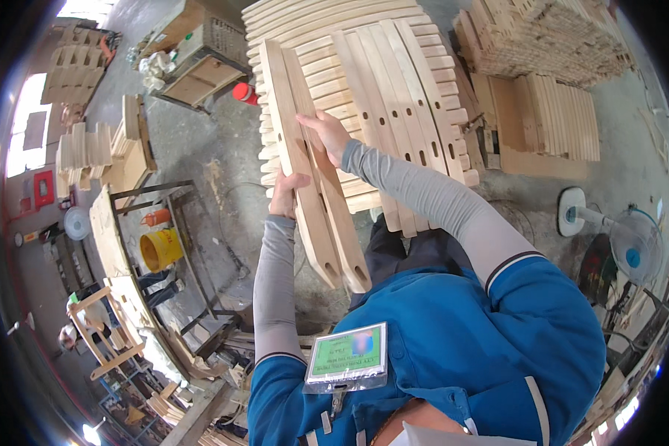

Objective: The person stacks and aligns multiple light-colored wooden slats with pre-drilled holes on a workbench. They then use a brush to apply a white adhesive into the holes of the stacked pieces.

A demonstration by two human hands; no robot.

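Two long pale wooden boards, a left board [314, 238] and a right board [346, 249], lie side by side at a slant, with slots near their close ends. My left hand [285, 196] is closed on the outer edge of the left board, thumb over its top. Farther up, my right hand [330, 137] grips the right board, its fingers reaching over the top; their undersides are hidden. Beneath is a stack of wooden slats [334, 22] with rounded ends. On that stack, right of my hands, rests a row of similar slotted boards [398, 97].
A red container [244, 93] stands left of the stack. Farther left is a metal-framed workbench [115, 245] with a yellow bucket [160, 249]. At right are a pile of wood pieces [546, 37], a cardboard sheet [509, 126] and a fan [632, 249]. Another person [93, 316] is at far left.
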